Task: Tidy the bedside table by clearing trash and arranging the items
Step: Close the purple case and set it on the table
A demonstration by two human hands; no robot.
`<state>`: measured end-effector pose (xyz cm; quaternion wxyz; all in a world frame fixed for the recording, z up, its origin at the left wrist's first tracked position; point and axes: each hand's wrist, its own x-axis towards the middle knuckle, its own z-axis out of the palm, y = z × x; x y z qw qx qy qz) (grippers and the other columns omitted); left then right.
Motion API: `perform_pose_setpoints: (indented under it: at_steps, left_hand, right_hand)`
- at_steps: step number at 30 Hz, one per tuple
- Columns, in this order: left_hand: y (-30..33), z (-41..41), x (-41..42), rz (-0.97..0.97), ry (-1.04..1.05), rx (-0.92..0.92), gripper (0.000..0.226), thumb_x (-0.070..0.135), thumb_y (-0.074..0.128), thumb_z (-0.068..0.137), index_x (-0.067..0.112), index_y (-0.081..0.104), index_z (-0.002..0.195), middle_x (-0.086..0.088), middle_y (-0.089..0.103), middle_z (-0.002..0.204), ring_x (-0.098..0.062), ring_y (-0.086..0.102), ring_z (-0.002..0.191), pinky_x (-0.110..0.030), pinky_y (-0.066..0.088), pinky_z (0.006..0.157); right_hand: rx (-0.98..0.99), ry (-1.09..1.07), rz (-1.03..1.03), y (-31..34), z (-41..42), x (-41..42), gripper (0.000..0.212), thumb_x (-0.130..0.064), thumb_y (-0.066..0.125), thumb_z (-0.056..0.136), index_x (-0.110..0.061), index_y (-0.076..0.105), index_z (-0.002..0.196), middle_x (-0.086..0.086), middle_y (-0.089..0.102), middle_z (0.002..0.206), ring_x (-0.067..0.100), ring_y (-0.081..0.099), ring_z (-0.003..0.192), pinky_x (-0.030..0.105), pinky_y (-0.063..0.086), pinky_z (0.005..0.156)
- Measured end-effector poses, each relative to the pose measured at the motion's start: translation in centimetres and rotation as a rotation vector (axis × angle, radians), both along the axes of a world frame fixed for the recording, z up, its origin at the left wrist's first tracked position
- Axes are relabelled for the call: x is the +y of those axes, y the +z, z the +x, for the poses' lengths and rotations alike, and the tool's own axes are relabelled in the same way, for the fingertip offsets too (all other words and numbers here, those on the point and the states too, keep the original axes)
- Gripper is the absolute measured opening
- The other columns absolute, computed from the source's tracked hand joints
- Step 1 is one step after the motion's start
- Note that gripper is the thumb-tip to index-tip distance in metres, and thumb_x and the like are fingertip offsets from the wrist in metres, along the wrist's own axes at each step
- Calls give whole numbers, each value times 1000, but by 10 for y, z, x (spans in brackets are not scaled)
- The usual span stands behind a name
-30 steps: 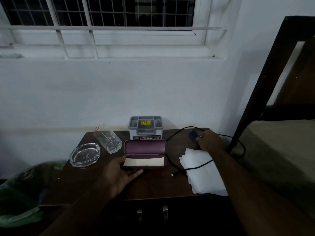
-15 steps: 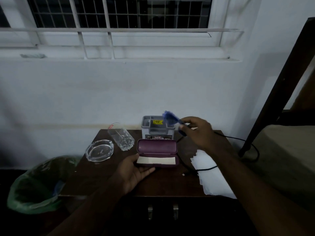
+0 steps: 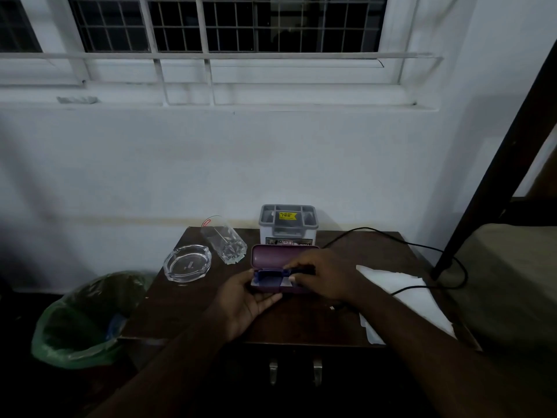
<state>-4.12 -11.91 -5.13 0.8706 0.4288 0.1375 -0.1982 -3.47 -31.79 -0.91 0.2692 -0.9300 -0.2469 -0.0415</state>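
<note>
While the left hand [image 3: 247,300] cups the rounded purple case [image 3: 283,258], the right hand [image 3: 324,277] pinches blue glasses [image 3: 266,274].

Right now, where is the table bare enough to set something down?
Bare wood on the table lies along the front left, below the ashtray, and at the back right behind the white papers. The middle is crowded: purple case, both hands, cable.

A single head-worn wide-angle view looks forward and down from above the near edge of the tabletop [image 3: 376,245], facing the white wall [image 3: 241,164] and barred window [image 3: 229,22] behind its far edge. The tabletop sits low in the frame, fairly near; the bed [image 3: 512,282] borders its right edge.
</note>
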Motion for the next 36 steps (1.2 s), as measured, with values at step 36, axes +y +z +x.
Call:
perform_pose_setpoints:
  at_steps: [36]
  left_hand:
    - [-1,-2,2,-69,53,-72,22,14,59,93,16,51,113,-19,60,122,-41,65,104,-48,59,78]
  right_hand:
    - [765,-470,779,-2,4,-16,26,-31,70,86,-12,62,101,13,70,108,25,69,94,34,58,69]
